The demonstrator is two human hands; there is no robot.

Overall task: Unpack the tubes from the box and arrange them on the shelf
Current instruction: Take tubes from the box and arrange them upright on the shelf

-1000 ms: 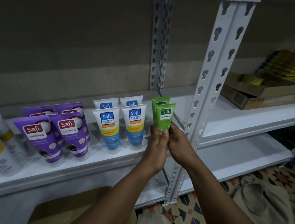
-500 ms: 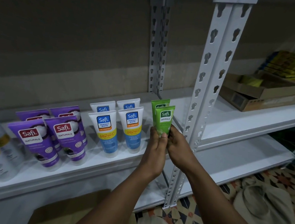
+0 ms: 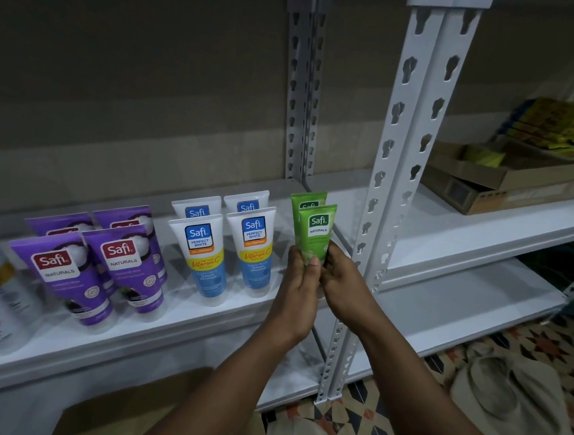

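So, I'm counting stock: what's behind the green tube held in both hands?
A second green tube stands right behind the front green tube; only its top and part of its logo show. The front green tube, left hand and right hand cover its lower part and base.

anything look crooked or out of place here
Nothing stands out: purple tubes and white tubes stand cap-down in neat pairs on the shelf; left hand and right hand hold the front green tube upright.

Both hands (image 3: 321, 282) grip green tube (image 3: 314, 231) on shelf (image 3: 181, 315)
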